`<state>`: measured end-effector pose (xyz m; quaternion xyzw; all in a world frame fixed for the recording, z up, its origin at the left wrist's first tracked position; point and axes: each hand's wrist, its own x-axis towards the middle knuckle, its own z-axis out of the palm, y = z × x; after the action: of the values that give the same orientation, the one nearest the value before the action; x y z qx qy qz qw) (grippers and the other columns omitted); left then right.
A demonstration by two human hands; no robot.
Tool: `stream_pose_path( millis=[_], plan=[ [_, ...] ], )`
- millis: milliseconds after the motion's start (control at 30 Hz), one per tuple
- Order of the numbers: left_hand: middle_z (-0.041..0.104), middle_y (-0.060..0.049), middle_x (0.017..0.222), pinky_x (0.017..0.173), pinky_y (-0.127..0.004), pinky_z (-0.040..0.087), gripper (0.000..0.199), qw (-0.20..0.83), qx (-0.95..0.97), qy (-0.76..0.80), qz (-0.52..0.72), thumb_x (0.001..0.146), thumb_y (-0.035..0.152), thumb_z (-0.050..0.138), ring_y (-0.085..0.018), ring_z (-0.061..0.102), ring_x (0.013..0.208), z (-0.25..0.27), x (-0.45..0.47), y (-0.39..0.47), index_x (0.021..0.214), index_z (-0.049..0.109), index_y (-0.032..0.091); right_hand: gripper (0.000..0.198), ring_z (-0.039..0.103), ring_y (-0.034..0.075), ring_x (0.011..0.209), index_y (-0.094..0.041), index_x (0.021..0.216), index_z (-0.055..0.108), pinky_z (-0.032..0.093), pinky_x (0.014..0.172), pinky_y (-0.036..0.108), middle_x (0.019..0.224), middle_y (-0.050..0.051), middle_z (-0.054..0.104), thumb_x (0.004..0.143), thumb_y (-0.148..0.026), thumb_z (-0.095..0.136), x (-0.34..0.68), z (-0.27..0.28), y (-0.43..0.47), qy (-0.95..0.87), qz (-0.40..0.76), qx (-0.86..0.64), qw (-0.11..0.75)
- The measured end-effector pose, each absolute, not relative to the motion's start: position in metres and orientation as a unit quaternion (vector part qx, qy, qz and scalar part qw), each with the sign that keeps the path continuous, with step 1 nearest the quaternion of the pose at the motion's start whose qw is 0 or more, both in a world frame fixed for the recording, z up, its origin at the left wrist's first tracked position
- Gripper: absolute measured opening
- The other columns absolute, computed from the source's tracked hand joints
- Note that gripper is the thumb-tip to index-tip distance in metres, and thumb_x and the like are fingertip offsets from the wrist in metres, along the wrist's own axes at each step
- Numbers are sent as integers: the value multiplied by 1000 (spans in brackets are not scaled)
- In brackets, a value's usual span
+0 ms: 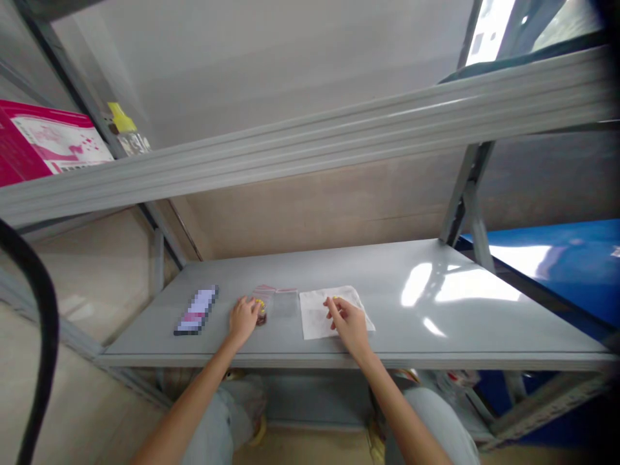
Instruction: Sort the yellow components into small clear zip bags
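Observation:
My left hand (243, 318) rests on the shelf, its bent fingers on the edge of a small clear zip bag (268, 298). Small yellow pieces (260, 304) and a dark brown clump (261, 320) show beside its fingertips; whether they lie inside the bag is hard to tell. A second clear zip bag (287, 303) lies flat to the right. Above a white paper sheet (314, 323), my right hand (349, 321) has thumb and forefinger pinched together, with a speck of yellow at the tips. The hand covers part of the sheet.
A phone with a blurred screen (197, 311) lies left on the grey shelf (387, 258). An upper shelf beam (290, 152) crosses ahead, carrying a pink box (53, 139) and a yellow-capped bottle (128, 129). A black cable (41, 310) hangs at far left.

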<state>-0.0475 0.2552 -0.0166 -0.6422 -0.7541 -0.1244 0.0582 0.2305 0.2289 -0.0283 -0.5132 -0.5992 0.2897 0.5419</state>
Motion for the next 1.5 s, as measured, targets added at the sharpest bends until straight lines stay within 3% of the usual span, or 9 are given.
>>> stream_pose_path(
  millis=[233,533,700,967,1100,1233,1367,1500],
  plan=[
    [67,-3,100,80,-28,40,26,44,-639,-749,-169,85,26,47,-19,60,93,-13,-48,258,75,71,23,53,57,12,43,-18,78,66,42,48,23,58,1,62,86,-60,36,227,-33,229,-613,288,-510,530],
    [55,-10,121,93,-34,38,30,91,-629,-732,-247,90,22,38,-21,51,113,-9,-53,253,92,68,18,52,56,12,42,-17,75,66,41,45,23,56,2,61,84,-60,39,227,-31,223,-588,306,-497,559],
    [55,-8,119,97,-33,36,29,152,-658,-647,-353,92,26,39,-20,48,116,0,-13,233,97,66,21,53,51,10,38,-14,76,66,39,36,21,56,2,58,80,-62,44,224,-26,218,-538,404,-458,582],
    [57,-8,117,94,-38,37,22,157,-794,-466,-359,89,18,46,-22,45,117,-12,62,198,97,65,22,57,57,11,43,-11,85,66,37,29,18,76,8,67,71,-65,52,224,-17,211,-467,527,-449,550],
    [60,-7,107,88,-34,38,22,149,-796,-468,-355,88,15,47,-20,52,106,-17,69,194,100,65,21,53,60,15,46,-11,77,66,38,29,18,69,8,66,64,-63,62,228,-19,211,-481,508,-462,545],
    [62,-6,102,89,-36,34,21,150,-780,-484,-366,85,16,51,-22,50,106,-12,67,189,98,65,24,54,62,16,48,-12,81,67,40,30,18,71,8,68,68,-64,58,229,-21,209,-475,522,-458,541],
    [60,-6,88,83,-34,36,9,84,-747,-489,-443,79,21,56,-21,53,92,-8,71,186,78,65,20,55,64,18,56,-13,83,67,42,33,19,72,8,68,67,-65,57,226,-22,209,-484,551,-434,524],
    [47,0,53,61,-25,35,33,-59,-747,-471,-466,82,25,49,-13,47,58,-13,80,192,50,49,17,52,56,13,47,-13,66,64,37,33,18,60,6,64,68,-65,57,222,-25,211,-527,524,-428,515]
  ],
)
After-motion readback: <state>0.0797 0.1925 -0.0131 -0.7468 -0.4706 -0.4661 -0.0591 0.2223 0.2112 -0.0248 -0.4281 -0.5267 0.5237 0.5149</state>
